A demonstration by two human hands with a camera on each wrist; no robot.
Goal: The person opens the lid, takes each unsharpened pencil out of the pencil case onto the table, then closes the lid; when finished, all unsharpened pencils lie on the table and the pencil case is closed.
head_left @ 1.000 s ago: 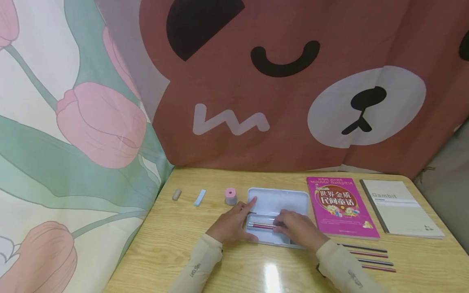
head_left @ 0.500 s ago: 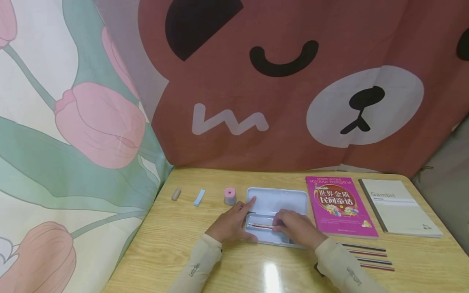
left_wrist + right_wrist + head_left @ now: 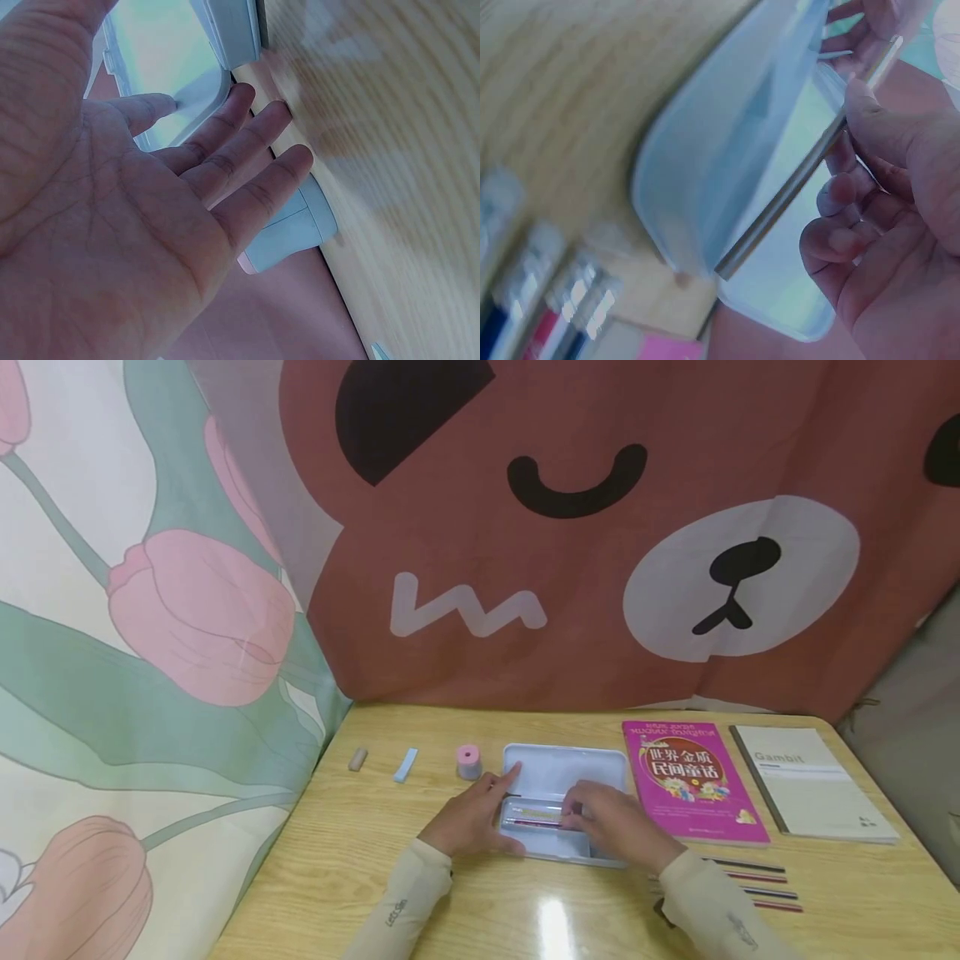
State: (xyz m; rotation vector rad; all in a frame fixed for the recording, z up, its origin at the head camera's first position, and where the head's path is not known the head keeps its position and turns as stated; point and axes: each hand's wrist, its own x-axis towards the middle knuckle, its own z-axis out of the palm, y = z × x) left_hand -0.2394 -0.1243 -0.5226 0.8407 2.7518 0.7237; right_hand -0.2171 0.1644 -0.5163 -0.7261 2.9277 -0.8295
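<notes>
A pale blue pencil case stands on the table with its lid tipped back. At its left end is my left hand, index finger against the inside of the lid and thumb at the near edge; its other fingers extend loosely beside the case. My right hand pinches a gold-brown pencil between thumb and fingers over the tray. A dark red pencil shows in the case, left of the right fingertips. The right hand hides part of the tray.
Left of the case are a pink-topped grey cylinder with a hole, a light blue strip and a small brownish cylinder. To the right lie a magenta book, a Gambit notebook and several pencils.
My right hand has turned slightly and its forearm has shifted a little right. A gold-coloured pencil now shows above the dark red one. The left hand keeps its place at the case.
</notes>
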